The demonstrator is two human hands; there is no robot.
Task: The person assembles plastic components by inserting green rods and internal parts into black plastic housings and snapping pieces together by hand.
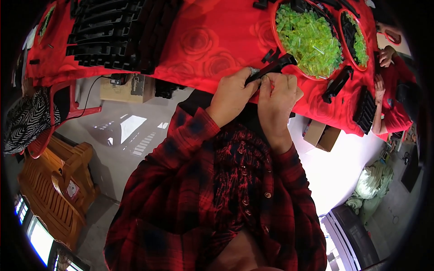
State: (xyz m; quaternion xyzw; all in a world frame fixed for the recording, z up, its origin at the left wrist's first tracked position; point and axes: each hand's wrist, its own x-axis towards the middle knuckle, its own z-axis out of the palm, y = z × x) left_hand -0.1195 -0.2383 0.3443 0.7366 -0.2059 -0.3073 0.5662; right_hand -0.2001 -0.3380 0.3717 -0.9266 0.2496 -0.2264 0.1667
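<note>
The black stack [118, 36] is cropped at the top, and anything the right hand's fingers [282, 80] pinch is hidden.

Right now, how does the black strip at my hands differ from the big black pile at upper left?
The black strip is one single piece; the black pile has many pieces packed together. The left hand holds the strip, with the right hand close at it; neither hand touches the pile, which lies on the red cloth. Both are black.
</note>
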